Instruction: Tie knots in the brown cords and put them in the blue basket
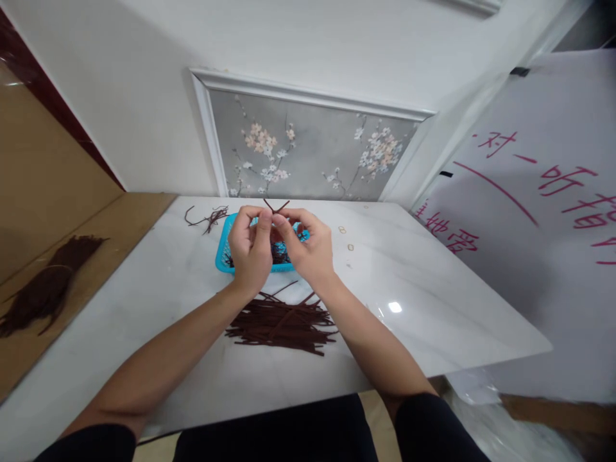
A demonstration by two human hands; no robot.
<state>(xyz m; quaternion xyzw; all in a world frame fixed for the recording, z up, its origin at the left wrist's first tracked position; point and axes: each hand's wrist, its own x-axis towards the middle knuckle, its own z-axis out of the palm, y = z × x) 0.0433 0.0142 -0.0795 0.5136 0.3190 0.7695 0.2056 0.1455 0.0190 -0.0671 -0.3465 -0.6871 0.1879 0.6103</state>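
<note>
Above a blue plastic basket, my left hand and my right hand meet with thumbs and fingertips pinched together. Between them they grip a thin dark brown fuzzy stem, like a pipe cleaner, whose two ends rise in a V past the fingertips. Inside the basket lie small dark twisted pieces, partly covered by my hands. Nearer my body, beneath my wrists, a pile of straight brown stems is spread across the white table.
Some curled brown pieces lie left of the basket. Small yellowish rubber bands rest on the table to the right. A banded bundle of brown stems sits on cardboard at far left. A whiteboard with red writing stands at right.
</note>
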